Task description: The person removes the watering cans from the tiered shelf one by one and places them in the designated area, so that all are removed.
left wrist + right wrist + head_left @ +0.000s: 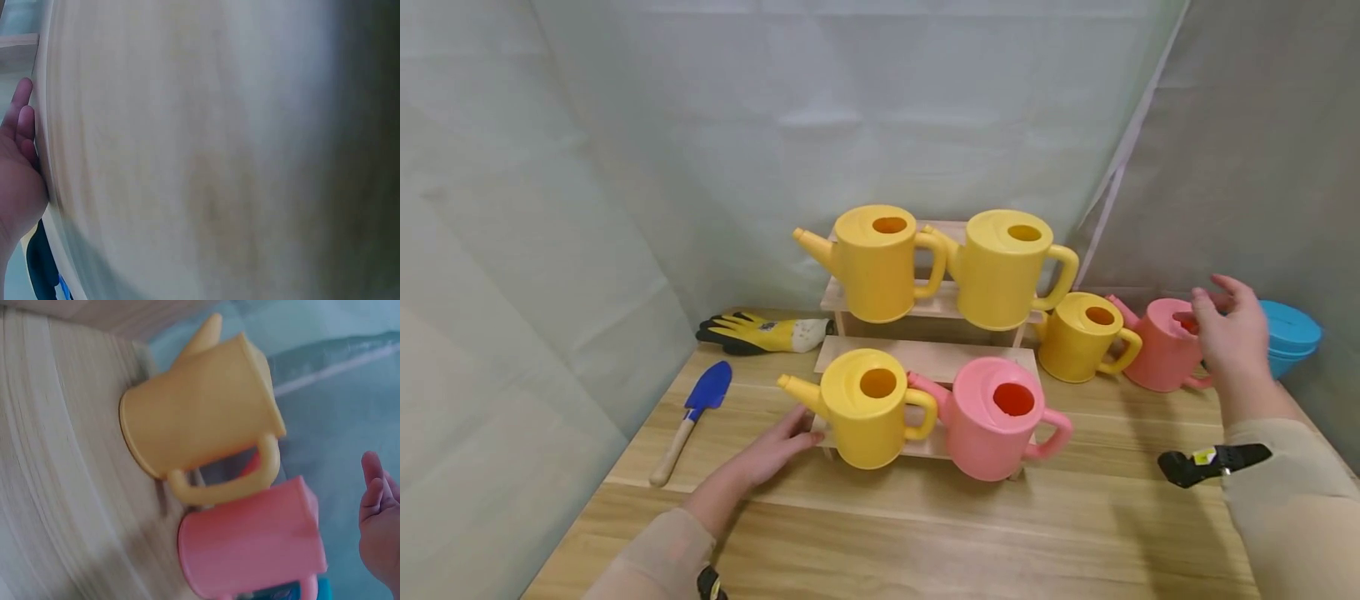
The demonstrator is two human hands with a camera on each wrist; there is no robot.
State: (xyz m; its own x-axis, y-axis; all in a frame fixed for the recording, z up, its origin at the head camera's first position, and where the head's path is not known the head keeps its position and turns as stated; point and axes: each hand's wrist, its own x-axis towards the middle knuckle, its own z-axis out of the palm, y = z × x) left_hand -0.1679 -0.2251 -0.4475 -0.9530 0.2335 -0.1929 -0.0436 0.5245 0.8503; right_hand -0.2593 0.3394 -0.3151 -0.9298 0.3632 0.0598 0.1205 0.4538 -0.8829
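A stepped wooden rack (925, 357) carries two yellow watering cans on its upper level. On its lower step stand a yellow watering can (865, 412) and a pink watering can (996, 417). My left hand (771, 450) lies low on the table, fingertips at the rack's front left corner. My right hand (1232, 329) hovers by the top of another pink watering can (1161, 346), overlapping its rim in the head view. In the right wrist view that hand (380, 528) is apart from the can, fingers loosely bent and holding nothing. A yellow watering can (1078, 337) stands beside it.
Blue stacked containers (1288, 333) stand behind my right hand. On the left lie a yellow and black work glove (760, 333) and a blue trowel (700, 408) with a wooden handle. Pale curtains (925, 108) hang behind and at both sides of the wooden table (887, 533).
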